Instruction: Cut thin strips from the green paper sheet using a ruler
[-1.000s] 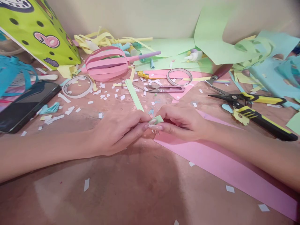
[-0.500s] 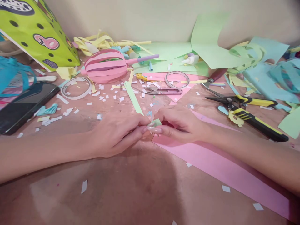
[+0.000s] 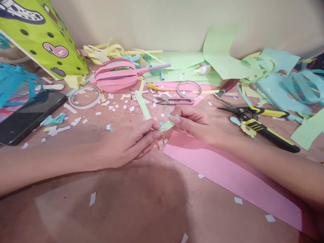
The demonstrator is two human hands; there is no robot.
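Observation:
Between my two hands is a narrow green paper strip (image 3: 166, 126), pinched near its ends. My left hand (image 3: 133, 140) grips it between thumb and fingers, and a longer part of green strip (image 3: 142, 105) slants up and away behind those fingers. At the strip's right end, my right hand (image 3: 193, 125) pinches with thumb and forefinger. A pink paper sheet (image 3: 227, 175) lies under my right hand and forearm. Thread snips (image 3: 177, 101) rest just beyond my hands.
Black-and-yellow pruning shears (image 3: 260, 125) lie at right. Two tape rolls (image 3: 84, 98), a pink paper lantern (image 3: 116, 75) and a glue bottle (image 3: 203, 69) are farther back. A phone (image 3: 32, 114) and a green gift bag (image 3: 50, 37) stand left. White paper scraps (image 3: 93, 199) litter the table.
My right hand has moved slightly up and away from the left, so more of the green strip shows between them. The view has shifted a little.

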